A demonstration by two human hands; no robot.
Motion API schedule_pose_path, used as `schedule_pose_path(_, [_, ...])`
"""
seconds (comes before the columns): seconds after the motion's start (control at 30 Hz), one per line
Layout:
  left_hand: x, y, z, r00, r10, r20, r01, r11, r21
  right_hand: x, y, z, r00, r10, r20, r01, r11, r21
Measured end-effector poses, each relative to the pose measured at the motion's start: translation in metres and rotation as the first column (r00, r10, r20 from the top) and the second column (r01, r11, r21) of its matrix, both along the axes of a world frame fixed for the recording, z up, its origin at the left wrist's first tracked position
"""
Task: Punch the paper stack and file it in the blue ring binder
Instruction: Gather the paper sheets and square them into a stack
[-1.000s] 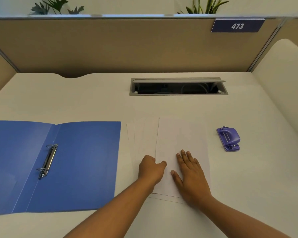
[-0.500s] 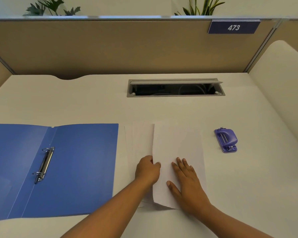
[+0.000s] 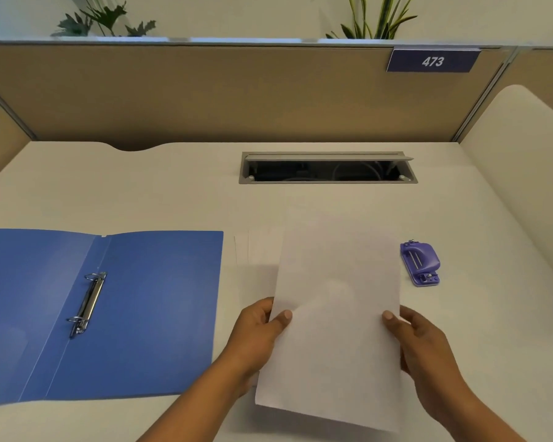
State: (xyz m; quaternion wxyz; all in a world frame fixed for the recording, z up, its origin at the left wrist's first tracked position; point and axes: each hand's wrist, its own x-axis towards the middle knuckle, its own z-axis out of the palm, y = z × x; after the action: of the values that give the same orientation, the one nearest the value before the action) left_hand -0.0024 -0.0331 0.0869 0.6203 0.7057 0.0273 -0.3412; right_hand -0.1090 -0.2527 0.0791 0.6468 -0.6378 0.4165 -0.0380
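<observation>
A white paper stack (image 3: 336, 301) is lifted off the desk, tilted up toward me. My left hand (image 3: 259, 330) grips its left edge with the thumb on top. My right hand (image 3: 419, 339) grips its right edge the same way. A few more white sheets (image 3: 256, 250) lie fanned on the desk behind the left side of the lifted stack. The blue ring binder (image 3: 141, 314) lies open flat at the left, its metal rings (image 3: 88, 304) near the spine. A small purple hole punch (image 3: 420, 263) sits on the desk to the right of the paper.
A grey cable slot (image 3: 328, 169) with its lid open is set into the white desk (image 3: 173, 199) behind the paper. Tan partition walls close off the back and sides; a curved white panel (image 3: 524, 154) rises at the right.
Both hands went from pressing flat on the sheets to gripping the stack's two side edges. The stack has risen off the desk and tilted toward me.
</observation>
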Motion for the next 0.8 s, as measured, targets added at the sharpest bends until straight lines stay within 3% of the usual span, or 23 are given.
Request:
schedule_pose_path(0.17, [-0.007,0.004,-0.003,0.997,-0.059,0.056,0.057,0.997,0.044,-0.021,0.007,0.002,0.999,-0.002,0.042,0.001,0.999,0.04])
schedule_pose_path(0.23, [-0.006,0.011,-0.013,0.989,-0.011,0.146,-0.016,0.983,0.183,-0.027,0.008,-0.004,0.999,-0.04,0.038,0.038,0.999,0.035])
schedule_pose_path(0.3, [-0.005,0.02,-0.025,0.951,-0.006,0.309,-0.134,0.893,0.43,-0.033,0.007,-0.01,0.996,-0.08,0.032,0.079,0.997,0.022])
schedule_pose_path(0.37, [-0.005,0.028,-0.035,0.898,-0.124,0.423,-0.199,0.741,0.641,-0.039,0.006,-0.014,0.994,-0.108,0.027,0.108,0.994,0.009])
schedule_pose_path(0.53, [-0.007,0.031,-0.044,0.878,-0.346,0.331,-0.128,0.495,0.859,-0.048,0.006,-0.013,0.989,-0.147,0.035,0.147,0.989,-0.014])
schedule_pose_path(0.63, [-0.006,0.028,-0.049,0.903,-0.291,0.316,-0.138,0.501,0.855,-0.049,0.004,-0.008,0.988,-0.145,0.048,0.146,0.989,-0.03])
schedule_pose_path(0.8, [0.001,0.027,-0.055,0.952,-0.09,0.293,-0.169,0.645,0.745,-0.053,0.0,-0.003,0.988,-0.139,0.067,0.141,0.989,-0.035])
